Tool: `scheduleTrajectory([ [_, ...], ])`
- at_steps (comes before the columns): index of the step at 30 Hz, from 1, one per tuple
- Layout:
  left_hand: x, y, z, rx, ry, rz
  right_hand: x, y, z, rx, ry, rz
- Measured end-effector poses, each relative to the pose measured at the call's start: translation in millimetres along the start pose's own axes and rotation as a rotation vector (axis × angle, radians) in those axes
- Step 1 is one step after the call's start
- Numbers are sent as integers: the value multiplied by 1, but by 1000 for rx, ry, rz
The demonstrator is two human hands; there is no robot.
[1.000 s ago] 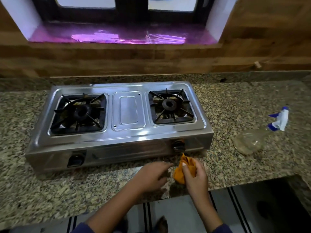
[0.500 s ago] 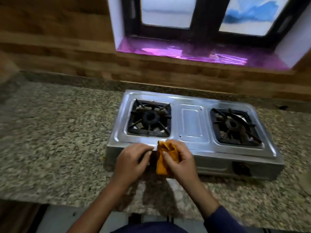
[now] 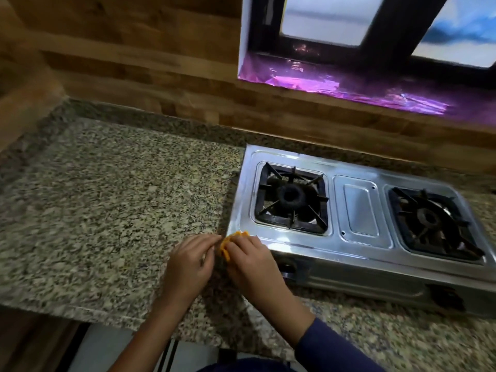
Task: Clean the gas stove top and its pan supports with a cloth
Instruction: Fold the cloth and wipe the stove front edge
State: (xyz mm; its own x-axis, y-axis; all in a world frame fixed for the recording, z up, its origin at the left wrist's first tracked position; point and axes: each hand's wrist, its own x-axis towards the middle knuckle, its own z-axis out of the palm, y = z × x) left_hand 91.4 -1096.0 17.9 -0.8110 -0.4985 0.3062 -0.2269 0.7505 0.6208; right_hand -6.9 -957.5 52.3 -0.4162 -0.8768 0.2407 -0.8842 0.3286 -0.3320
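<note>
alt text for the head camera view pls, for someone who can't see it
A person's left hand and right hand hold a bunched orange cloth at the front left corner of a two-burner steel gas stove. The stove sits on a speckled granite counter below a window.

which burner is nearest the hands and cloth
The left burner, beside the stove corner where the left hand and right hand hold the orange cloth; the right burner is farther off.

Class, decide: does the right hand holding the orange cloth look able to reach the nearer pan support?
Probably yes: the right hand grips the orange cloth at a corner of the gas stove; nothing stands between it and the nearer pan support.
</note>
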Motion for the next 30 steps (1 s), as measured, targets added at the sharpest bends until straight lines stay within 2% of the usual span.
scheduleTrajectory([
  [2, -1, 2, 0, -22, 14, -9, -14, 4, -13, -33, -27, 67],
  [7, 7, 17, 6, -72, 93, -21, -67, 39, -72, -5, -16, 414],
  [10, 21, 47, 19, -109, 105, 93, -93, 65, -101, 52, 141, 599],
  [13, 38, 94, 44, -196, 50, 255, -122, 90, -119, 137, 348, 787],
  [17, 50, 171, 98, -289, -76, 476, -166, 119, -142, 272, 628, 990],
  [21, 49, 254, 161, -286, -258, 675, -230, 168, -174, 242, 750, 1174],
  [23, 49, 286, 192, -218, -335, 736, -259, 198, -187, 239, 763, 1232],
  [25, 50, 310, 219, -130, -417, 722, -277, 226, -199, 238, 749, 1250],
  [30, 53, 375, 283, 125, -573, 604, -299, 315, -232, 155, 611, 1075],
])
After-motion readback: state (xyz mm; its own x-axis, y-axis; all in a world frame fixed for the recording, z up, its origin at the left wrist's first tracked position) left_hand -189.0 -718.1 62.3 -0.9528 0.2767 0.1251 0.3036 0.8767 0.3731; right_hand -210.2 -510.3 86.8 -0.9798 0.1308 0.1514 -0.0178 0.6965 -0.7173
